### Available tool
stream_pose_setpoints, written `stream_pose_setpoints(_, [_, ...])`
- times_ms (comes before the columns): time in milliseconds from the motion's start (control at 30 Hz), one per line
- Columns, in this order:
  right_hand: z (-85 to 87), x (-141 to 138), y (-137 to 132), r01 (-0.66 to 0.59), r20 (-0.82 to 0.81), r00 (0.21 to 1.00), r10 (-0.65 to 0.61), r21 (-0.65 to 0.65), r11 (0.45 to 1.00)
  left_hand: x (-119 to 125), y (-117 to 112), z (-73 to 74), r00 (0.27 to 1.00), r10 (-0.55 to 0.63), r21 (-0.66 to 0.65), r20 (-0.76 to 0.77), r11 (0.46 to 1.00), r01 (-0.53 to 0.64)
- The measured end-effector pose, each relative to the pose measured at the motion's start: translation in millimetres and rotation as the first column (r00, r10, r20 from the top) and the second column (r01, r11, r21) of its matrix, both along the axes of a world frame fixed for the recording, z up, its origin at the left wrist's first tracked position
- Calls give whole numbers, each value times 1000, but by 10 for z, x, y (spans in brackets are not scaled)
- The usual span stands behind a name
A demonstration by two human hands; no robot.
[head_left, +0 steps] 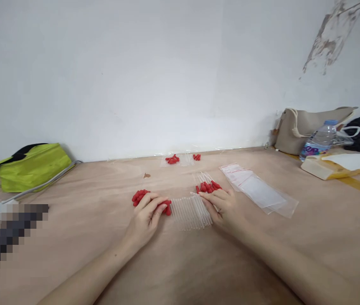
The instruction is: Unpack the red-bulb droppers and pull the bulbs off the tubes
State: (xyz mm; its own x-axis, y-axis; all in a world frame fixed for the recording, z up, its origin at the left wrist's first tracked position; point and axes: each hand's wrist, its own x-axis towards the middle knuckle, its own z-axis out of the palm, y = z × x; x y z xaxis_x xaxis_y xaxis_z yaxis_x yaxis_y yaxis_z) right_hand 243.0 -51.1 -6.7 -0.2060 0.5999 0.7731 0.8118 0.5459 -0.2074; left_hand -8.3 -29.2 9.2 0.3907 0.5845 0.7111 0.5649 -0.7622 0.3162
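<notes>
My left hand (pixel 147 216) rests on the table with its fingers curled over small red caps (pixel 167 207) from a loose pile of red caps (pixel 139 196). My right hand (pixel 222 204) lies just right of a row of clear plastic tubes (pixel 191 212), fingers pinched on one tube near its end. Behind that hand lies a bunch of tubes with red caps fitted (pixel 207 185).
A stack of clear zip bags (pixel 258 189) lies to the right. More red caps on plastic (pixel 173 159) sit near the wall. A lime green bag (pixel 27 165) is at the left; a beige bag (pixel 303 127), water bottle (pixel 318 142) and papers (pixel 342 163) at the right.
</notes>
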Motion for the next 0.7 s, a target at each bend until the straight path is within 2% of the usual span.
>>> stream_pose_setpoints(100, [-55, -96, 24, -9, -10, 1000, 8, -52, 999, 42, 15, -50, 1000, 24, -16, -14, 1000, -24])
stream_pose_setpoints(200, [-120, -153, 35, -48, -15, 999, 48, -17, 999, 44, 27, -69, 999, 45, -75, 6, 996, -45])
stream_pose_setpoints(300, [-170, -198, 41, -62, 82, 995, 57, 58, 996, 41, 21, -59, 998, 56, -141, 25, 989, -52])
stream_pose_setpoints(400, [-193, -227, 42, -69, 177, 983, 55, 79, 994, 53, -1, -53, 999, 43, -183, 15, 982, -39])
stream_pose_setpoints(700, [-198, -216, 27, -139, 155, 977, 149, -73, 988, 96, -40, -99, 999, 33, -169, -36, 985, -38])
